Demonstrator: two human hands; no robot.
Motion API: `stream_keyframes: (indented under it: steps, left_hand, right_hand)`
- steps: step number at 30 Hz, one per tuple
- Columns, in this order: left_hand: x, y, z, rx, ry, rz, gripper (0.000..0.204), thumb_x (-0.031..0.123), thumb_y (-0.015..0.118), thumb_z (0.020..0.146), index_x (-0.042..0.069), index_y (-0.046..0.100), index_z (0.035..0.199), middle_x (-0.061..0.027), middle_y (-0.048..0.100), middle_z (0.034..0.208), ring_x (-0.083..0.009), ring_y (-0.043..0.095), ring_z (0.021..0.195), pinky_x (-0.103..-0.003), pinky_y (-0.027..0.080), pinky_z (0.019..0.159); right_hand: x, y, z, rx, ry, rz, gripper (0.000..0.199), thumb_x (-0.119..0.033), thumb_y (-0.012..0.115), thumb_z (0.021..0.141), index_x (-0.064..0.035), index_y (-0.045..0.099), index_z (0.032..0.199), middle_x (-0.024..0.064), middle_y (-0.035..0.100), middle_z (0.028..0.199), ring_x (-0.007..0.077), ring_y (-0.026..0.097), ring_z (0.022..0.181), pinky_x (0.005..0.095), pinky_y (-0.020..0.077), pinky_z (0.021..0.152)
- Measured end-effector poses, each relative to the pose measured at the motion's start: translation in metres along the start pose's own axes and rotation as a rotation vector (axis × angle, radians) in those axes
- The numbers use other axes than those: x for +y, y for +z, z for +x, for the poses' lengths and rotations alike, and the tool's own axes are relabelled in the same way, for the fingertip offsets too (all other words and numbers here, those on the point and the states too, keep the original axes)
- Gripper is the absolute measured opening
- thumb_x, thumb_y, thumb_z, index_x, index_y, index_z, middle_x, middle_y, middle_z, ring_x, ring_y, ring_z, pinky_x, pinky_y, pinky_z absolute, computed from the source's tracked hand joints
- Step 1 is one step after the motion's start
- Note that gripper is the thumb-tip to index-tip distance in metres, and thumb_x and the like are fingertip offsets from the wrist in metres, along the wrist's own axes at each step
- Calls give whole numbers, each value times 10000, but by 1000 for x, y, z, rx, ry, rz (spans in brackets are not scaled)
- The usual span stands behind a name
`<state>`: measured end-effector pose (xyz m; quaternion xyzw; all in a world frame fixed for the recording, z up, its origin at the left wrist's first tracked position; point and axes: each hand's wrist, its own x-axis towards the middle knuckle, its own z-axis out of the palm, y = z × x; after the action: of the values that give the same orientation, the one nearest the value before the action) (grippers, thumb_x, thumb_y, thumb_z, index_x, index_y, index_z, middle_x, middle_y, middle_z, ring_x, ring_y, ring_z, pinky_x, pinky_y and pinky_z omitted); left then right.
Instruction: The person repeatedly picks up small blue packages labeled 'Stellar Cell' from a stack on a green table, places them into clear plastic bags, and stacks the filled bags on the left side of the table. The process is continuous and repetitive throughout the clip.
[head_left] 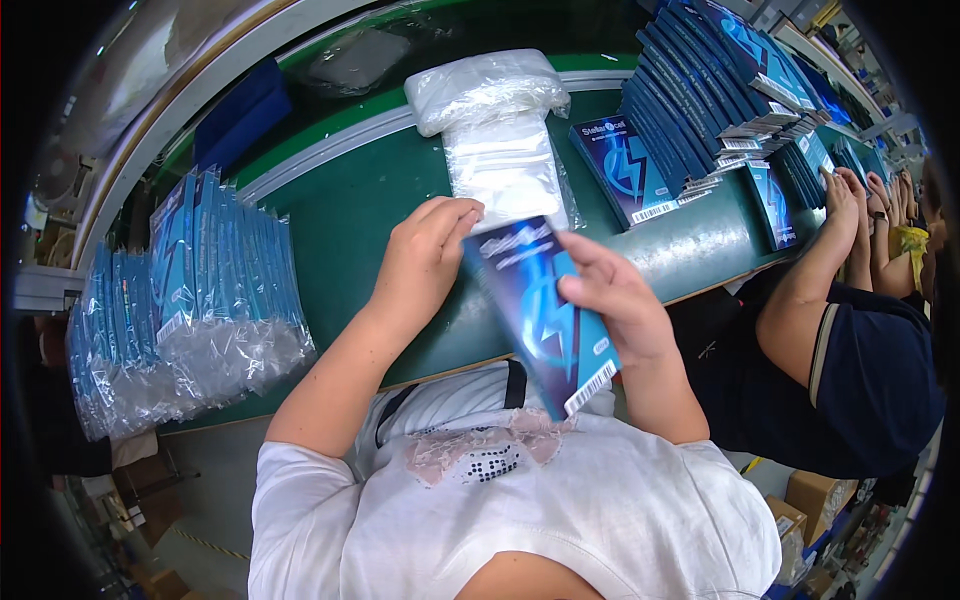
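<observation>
My right hand [625, 300] grips a flat blue box [548, 318] by its right edge, thumb on the front face. The box is tilted, printed with a bright lightning shape, and its lower end hangs near my shirt. My left hand [425, 250] is closed, its fingertips pinched at the lower left edge of a stack of clear plastic bags [505, 165]; the exact grip is partly hidden. The upper end of the box lies just below the bags' open ends. A bulky clear plastic bundle [487, 88] rests across the far end of the stack.
Bagged blue boxes [225, 250] stand in rows at the left of the green table [350, 220]. At the right are a leaning pile of unbagged boxes [690, 95] and a single box [622, 170] lying flat. A co-worker's arm [815, 270] reaches in at the right.
</observation>
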<state>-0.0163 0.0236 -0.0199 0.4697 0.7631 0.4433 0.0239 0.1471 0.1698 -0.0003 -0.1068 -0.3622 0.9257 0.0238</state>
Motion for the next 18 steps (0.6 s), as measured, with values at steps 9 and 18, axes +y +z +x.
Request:
stream_keyframes:
  steps: [9, 18]
  left_hand:
    - [6, -3, -5, 106, -186, -174, 168, -43, 647, 752, 12, 694, 904, -77, 575, 852, -169, 606, 750, -270, 486, 680]
    - [4, -1, -7, 8, -434, -531, 132, 21, 605, 850, -29, 607, 972, -83, 632, 922, -125, 626, 810, -249, 521, 689]
  right_hand:
    - [8, -3, 25, -26, 59, -9, 567, -42, 639, 844, 100, 373, 1325, 149, 632, 1064, 162, 653, 878, 278, 536, 769]
    - [10, -8, 12, 230, -117, -242, 535, 3, 570, 862, 119, 360, 1339, 176, 581, 1175, 173, 602, 996, 272, 479, 862]
